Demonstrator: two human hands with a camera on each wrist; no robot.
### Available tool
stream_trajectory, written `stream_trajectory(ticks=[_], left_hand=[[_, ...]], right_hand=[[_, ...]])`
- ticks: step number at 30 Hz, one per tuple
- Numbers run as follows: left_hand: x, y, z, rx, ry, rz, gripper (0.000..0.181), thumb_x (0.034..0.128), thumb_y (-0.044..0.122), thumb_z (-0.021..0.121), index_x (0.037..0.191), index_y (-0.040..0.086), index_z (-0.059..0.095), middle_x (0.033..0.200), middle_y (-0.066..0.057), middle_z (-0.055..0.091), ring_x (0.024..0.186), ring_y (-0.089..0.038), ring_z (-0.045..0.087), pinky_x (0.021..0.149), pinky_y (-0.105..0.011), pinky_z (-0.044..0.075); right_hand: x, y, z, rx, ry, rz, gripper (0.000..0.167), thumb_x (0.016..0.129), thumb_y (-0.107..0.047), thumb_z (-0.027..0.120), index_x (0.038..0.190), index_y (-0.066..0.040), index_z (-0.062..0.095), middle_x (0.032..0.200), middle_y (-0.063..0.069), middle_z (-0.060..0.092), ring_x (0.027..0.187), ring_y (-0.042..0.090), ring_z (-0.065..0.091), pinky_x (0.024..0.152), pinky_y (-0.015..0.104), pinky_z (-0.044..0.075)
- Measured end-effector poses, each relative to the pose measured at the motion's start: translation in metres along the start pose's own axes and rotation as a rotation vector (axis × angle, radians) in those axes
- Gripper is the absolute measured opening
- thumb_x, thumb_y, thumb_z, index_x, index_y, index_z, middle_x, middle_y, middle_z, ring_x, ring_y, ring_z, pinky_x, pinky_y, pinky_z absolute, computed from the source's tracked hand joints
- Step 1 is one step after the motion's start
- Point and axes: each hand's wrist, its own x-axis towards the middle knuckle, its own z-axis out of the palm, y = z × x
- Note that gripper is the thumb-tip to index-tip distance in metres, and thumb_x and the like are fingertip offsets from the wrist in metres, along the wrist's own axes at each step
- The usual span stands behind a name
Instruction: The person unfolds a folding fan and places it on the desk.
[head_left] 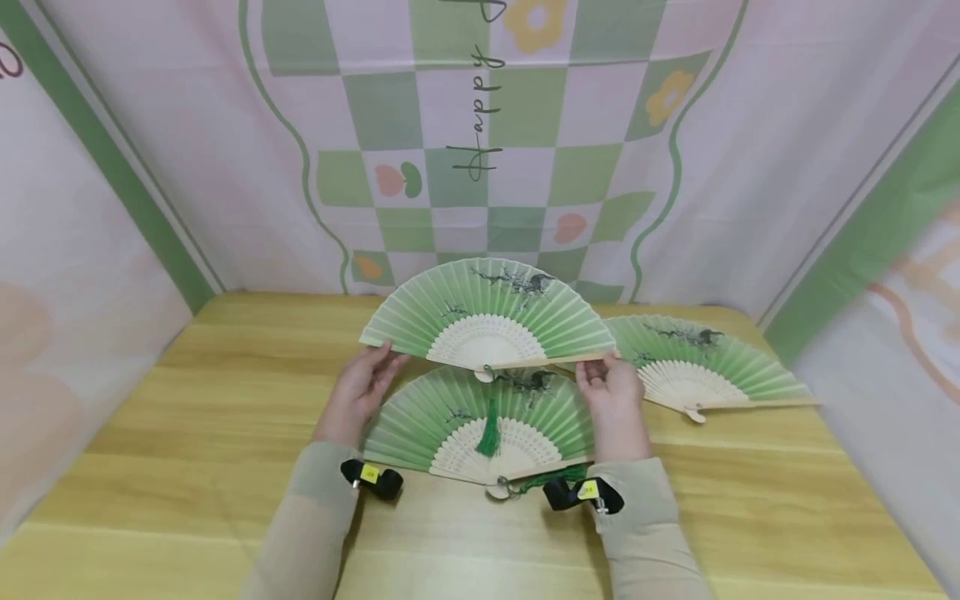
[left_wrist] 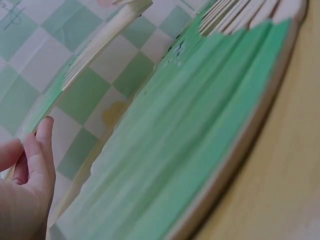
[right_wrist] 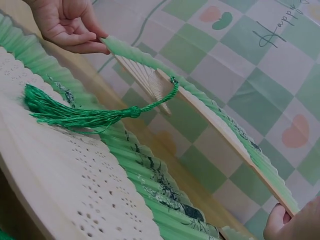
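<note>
Between my two hands an unfolded green folding fan (head_left: 491, 292) is held up, with pale pierced ribs and a dark branch print. My left hand (head_left: 358, 393) pinches its left end; in the left wrist view the fingers and thumb (left_wrist: 9, 154) meet at its edge. My right hand (head_left: 617, 404) grips the other end stick, curled fingers partly hidden. A green tassel (right_wrist: 90, 114) hangs from the raised fan's pivot. Beneath it a second, matching open fan (head_left: 408, 417) lies on the table, partly covered by the raised fan and tassel.
A third open green fan (head_left: 750, 367) lies on the table to the right, its left end behind my right hand. Another green tassel (head_left: 558, 477) lies by the lower fan's pivot, near my right wrist. A checked cloth backdrop (head_left: 525, 108) stands behind the wooden table (head_left: 187, 442).
</note>
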Motion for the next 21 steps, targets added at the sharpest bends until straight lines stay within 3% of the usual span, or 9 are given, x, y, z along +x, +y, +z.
stream_trajectory(ticks=[10,17,21], left_hand=[[-0.006,0.015,-0.018,0.002,0.008,0.008,0.014,0.1023,0.010,0.052,0.091,0.009,0.060,0.086,-0.001,0.067,0.084,-0.012,0.071,0.085,-0.015,0.055],[-0.013,0.027,-0.030,0.050,0.027,-0.002,0.012,0.1032,0.011,0.050,0.094,0.010,0.058,0.087,0.000,0.067,0.085,-0.010,0.070,0.086,-0.013,0.054],[-0.017,0.038,-0.038,0.072,0.036,0.004,0.018,0.1033,0.011,0.050,0.089,0.010,0.062,0.084,-0.001,0.069,0.083,-0.010,0.070,0.082,-0.013,0.054]], right_hand=[[-0.004,0.020,0.008,-0.102,-0.034,-0.057,0.020,0.106,-0.013,0.041,0.123,-0.016,0.049,0.113,0.004,0.050,0.105,0.013,0.051,0.110,0.026,0.042],[-0.007,0.032,0.013,-0.175,-0.088,-0.059,0.016,0.105,-0.011,0.042,0.120,-0.011,0.048,0.109,0.005,0.049,0.102,0.013,0.052,0.107,0.026,0.045],[-0.006,0.040,0.018,-0.222,-0.123,-0.043,0.028,0.106,-0.010,0.041,0.133,-0.010,0.044,0.110,0.006,0.050,0.102,0.014,0.053,0.108,0.028,0.045]])
